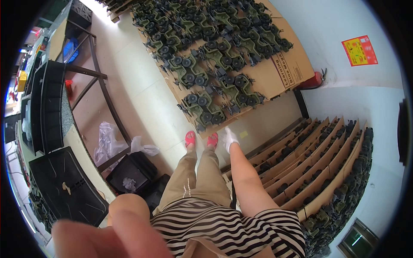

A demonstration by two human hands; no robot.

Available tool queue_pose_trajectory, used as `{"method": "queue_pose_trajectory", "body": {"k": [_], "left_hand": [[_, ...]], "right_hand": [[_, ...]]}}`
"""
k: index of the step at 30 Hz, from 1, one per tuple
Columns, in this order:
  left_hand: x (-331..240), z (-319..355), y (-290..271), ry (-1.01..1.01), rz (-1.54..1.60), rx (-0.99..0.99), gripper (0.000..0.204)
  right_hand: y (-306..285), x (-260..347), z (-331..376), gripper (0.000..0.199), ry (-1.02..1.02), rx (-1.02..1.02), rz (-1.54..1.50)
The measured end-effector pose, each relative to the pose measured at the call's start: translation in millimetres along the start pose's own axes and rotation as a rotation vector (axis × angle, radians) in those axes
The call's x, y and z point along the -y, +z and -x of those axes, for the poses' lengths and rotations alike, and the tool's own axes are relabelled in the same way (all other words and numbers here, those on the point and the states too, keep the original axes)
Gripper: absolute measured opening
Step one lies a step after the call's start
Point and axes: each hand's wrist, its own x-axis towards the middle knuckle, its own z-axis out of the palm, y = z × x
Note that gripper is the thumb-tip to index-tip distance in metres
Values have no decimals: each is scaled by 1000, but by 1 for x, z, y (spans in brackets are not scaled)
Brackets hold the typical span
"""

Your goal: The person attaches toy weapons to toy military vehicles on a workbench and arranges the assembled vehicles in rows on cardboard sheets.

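While the right hand (231, 138) is down by the near edge of the cardboard-topped worktop (282, 73), its white glove (232, 142) is too small to tell if the fingers are gripping anything. Loads of green toy cars (211, 107) sit just past those fingers. Left hand (109, 238) is a huge blur, so can't tell its grip either; a black tray (51, 182) lies beyond its fingers.
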Motion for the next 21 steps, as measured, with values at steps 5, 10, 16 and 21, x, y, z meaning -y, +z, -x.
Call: {"method": "queue_pose_trajectory", "body": {"k": [5,10,16,21], "left_hand": [[28,15,-5,57,29,-128,24],[301,81,-6,-836,237,-658,28],[502,268,66,-1592,331,-418,32],[520,319,81,-1545,252,-554,21]], "right_hand": [[-4,11,-60,70,-140,-207,-172],[-36,16,-112,62,-217,-257,-93],[-7,10,-119,38,-228,-182,-118],[18,4,-97,51,-253,-40,-190]]}}
